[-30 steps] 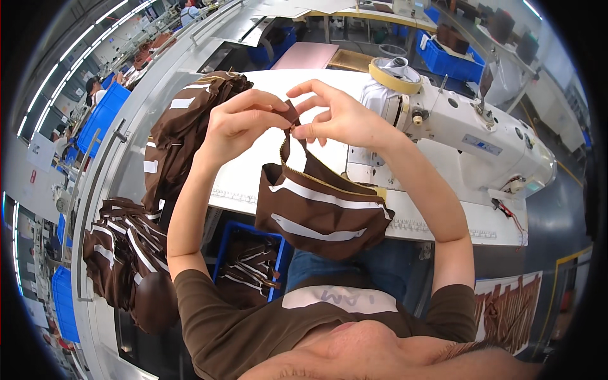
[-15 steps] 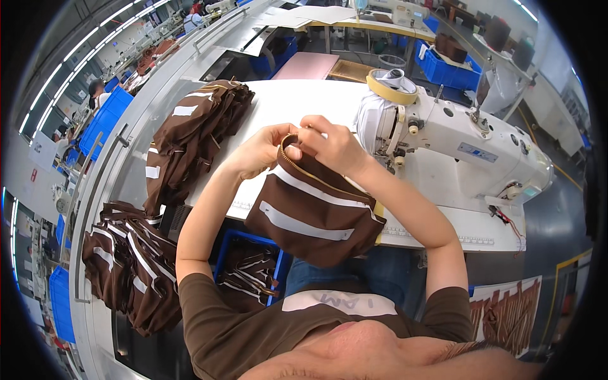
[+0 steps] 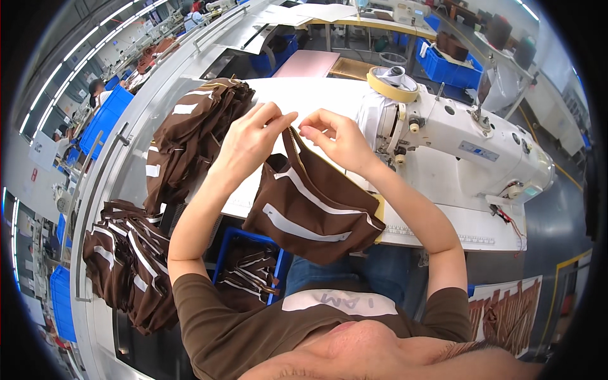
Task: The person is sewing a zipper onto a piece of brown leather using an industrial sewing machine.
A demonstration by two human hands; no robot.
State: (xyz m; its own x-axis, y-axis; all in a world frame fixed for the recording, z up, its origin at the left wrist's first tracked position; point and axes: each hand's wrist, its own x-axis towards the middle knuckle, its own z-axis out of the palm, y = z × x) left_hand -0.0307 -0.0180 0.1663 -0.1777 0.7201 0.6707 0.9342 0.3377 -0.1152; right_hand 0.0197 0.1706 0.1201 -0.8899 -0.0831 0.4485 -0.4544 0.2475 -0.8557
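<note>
A brown pouch [image 3: 307, 212] with white strips and a brass-coloured zipper hangs tilted over the front edge of the white sewing table. Its top corner, at the zipper's end, is pinched between thumb and fingers of my left hand [image 3: 253, 134]. Just to the right, my right hand [image 3: 339, 140] hovers beside that corner, its fingers bent and the thumb a little apart from them. Nothing shows between its fingertips. The pouch's mouth gapes slightly below the zipper. To the right of both hands stands a white sewing machine [image 3: 465, 136].
Brown pouch pieces lie in a pile [image 3: 190, 136] on the table's left, with another bundle [image 3: 130, 266] hanging nearer. A blue crate [image 3: 231, 244] of brown pieces sits below the table edge. A yellow tape roll [image 3: 392, 85] rests atop the machine.
My left hand has moved up and now grips the zipper end from above. My right hand has come off the pouch's top. The zipper end is pulled up straighter, no longer curled over.
</note>
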